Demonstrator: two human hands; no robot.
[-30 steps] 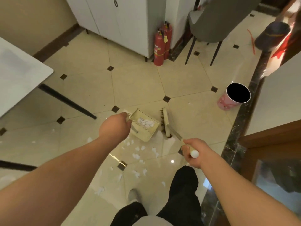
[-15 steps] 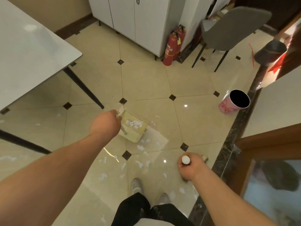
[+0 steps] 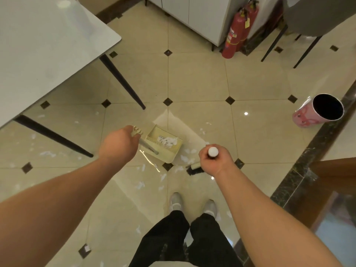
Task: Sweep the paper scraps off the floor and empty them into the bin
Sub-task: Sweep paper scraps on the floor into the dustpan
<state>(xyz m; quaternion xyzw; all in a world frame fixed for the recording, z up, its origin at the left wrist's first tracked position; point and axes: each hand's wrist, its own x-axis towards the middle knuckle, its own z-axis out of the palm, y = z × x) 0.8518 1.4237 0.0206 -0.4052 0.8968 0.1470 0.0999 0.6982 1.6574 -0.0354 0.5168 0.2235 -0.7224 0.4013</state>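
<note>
My left hand (image 3: 117, 146) grips the top of the dustpan's handle. The cream dustpan (image 3: 163, 148) rests on the floor tiles with a small heap of white paper scraps (image 3: 167, 140) inside it. My right hand (image 3: 214, 159) grips the white-tipped broom handle (image 3: 213, 151), seen end on. The broom's dark bristle head (image 3: 194, 169) sits on the floor just right of the dustpan's mouth, partly hidden under my hand. Loose scraps (image 3: 187, 159) lie between broom and pan, and more are scattered on the floor (image 3: 140, 185) toward my feet. The pink bin (image 3: 318, 112) with a black opening stands at the right.
A white table (image 3: 44, 51) on black legs fills the upper left, with scraps (image 3: 47, 154) under it. Red fire extinguishers (image 3: 236, 33) stand by a white cabinet. A grey chair (image 3: 316, 14) is upper right. A dark stone threshold (image 3: 308, 162) runs along the right. My shoes (image 3: 176, 202) are below.
The broom head has swung from beyond the dustpan round to its near right side, and my right hand has drawn the handle in toward me. The view has tilted down.
</note>
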